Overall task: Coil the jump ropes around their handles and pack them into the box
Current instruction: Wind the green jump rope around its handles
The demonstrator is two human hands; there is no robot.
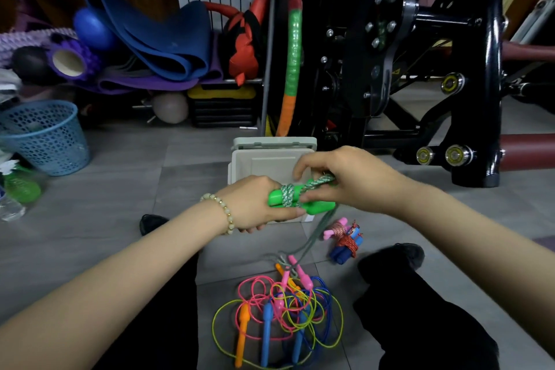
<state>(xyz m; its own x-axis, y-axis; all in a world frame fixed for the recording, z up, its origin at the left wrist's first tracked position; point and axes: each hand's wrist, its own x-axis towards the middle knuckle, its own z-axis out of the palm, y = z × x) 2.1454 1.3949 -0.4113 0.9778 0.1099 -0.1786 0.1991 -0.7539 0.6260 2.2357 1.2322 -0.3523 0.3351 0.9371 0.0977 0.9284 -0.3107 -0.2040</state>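
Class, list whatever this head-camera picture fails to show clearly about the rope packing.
Head view throughout:
1. Pale grey plastic box: left hand and right hand cover its near part, contents unknown.
2. Green-and-white braided cord: its trailing length is blurred.
3. Tangle of thin coloured ropes: overlapping loops hide which rope joins which handle.
4. Green plastic handles: left ends hidden inside the left hand.

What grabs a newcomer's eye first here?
Centre frame, the left grip holds bright green handles while the right grip pinches the braided rope wound around them, in front of the pale box. Below, a neon tangle of loose ropes lies on the floor.
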